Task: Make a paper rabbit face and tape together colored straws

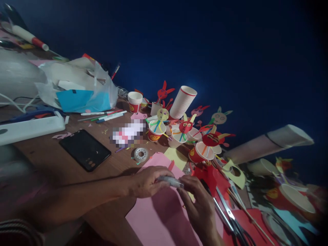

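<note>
Bridging both hands, one grey, rounded item [167,181], apparently a roll seen edge-on, lies between the left thumb and fingers, its far end at the right fingertips. Left hand [147,181]: fingers curled together, pinching the item. Right hand [200,205]: thumb and forefinger bent around the end, little gap visible; the other fingers are folded. Beneath both: one large pink sheet [146,212], with a yellow piece [176,158] at its far edge.

Beyond: one white tape roll [140,154] flat on the table [105,194]; one dark phone [85,149] to its left; one tall cup stack [182,102], tilted; one short cup stack [135,101]; at least six paper animal faces [186,126] among cups. Right side: scissors [230,213] beside red paper [252,222]. Pens [111,117]: several, overlapping, exact count not determinable.
</note>
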### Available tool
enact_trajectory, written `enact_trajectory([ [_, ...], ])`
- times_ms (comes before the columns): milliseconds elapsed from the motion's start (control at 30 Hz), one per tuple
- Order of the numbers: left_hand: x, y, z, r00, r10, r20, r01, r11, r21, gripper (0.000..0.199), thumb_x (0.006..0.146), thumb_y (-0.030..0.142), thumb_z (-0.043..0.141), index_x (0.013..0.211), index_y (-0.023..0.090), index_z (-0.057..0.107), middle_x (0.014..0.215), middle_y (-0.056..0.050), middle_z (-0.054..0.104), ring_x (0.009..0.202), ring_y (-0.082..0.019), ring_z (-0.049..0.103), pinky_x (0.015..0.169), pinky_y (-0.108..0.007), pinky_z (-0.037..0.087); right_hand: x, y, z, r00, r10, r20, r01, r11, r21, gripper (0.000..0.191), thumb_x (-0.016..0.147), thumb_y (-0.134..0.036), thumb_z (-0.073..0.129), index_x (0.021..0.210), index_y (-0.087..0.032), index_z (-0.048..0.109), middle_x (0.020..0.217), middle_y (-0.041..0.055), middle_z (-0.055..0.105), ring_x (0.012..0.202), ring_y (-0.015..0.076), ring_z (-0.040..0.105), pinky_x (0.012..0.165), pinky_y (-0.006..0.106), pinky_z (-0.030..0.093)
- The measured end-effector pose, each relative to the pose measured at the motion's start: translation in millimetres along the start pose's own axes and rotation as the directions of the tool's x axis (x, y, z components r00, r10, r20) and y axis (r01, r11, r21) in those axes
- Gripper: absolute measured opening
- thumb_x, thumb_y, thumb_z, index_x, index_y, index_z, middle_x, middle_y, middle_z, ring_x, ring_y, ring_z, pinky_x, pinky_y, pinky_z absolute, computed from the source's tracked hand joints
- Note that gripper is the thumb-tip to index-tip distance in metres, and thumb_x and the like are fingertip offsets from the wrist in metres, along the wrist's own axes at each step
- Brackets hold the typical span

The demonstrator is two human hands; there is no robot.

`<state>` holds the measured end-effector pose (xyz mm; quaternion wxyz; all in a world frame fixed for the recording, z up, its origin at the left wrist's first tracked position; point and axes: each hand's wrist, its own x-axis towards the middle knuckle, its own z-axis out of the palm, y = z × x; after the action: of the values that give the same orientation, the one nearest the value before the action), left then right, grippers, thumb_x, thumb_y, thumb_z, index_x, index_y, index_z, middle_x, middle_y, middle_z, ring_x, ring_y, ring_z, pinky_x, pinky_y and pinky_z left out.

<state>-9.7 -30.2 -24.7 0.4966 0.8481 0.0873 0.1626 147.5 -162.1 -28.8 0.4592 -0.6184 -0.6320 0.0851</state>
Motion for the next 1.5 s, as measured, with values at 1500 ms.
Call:
enact_trajectory([
  [1500,-4,-7,-2.7,0.946,0.227,-0.232,-0.182,0.963,0.199,0.024,0.086,0.025,0.043,0.102,0.015,0.057,0.102,-0.009,0.061,0.098,-0.018,0.053,0.088,-0.033,0.042,45,-7,-52,0.872,0.473,-0.124,-0.441,0.870,0.222,0.039,0.075,-0.045,0.065,0.099,-0.016,0.058,0.089,0.0091,0.067,0.079,0.0226,0.065,0.068,0.027,0.054],
])
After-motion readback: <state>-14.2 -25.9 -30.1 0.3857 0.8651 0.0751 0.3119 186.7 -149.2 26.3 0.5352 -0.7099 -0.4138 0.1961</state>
